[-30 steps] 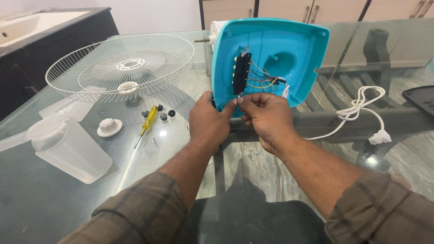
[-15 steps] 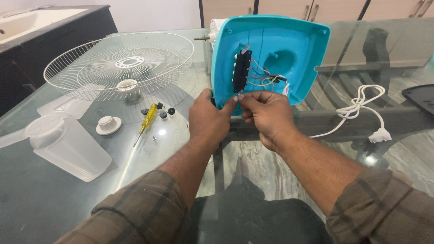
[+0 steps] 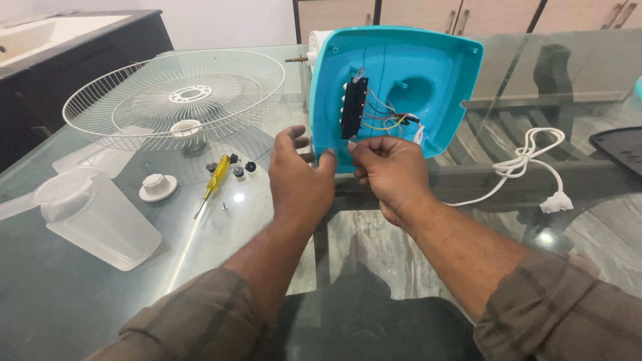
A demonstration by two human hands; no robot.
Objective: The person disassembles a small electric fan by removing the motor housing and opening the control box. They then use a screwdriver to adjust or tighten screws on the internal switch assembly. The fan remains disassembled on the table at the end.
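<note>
On a glass table (image 3: 80, 314), the left hand (image 3: 301, 180) braces the lower edge of an upturned turquoise fan base cover (image 3: 428, 80), while the right hand (image 3: 391, 170) pinches at coloured wires (image 3: 388, 122) below the black switch block (image 3: 353, 108). A white wire fan guard (image 3: 177, 100), yellow screwdriver (image 3: 215, 176) and white power cord (image 3: 528, 164) lie nearby

wire fan guard (image 3: 175, 100) | yellow screwdriver (image 3: 215, 175) | black screws (image 3: 239, 166) | white cap (image 3: 158, 186) | frosted blade (image 3: 93, 217) | white plug (image 3: 556, 201)
</note>
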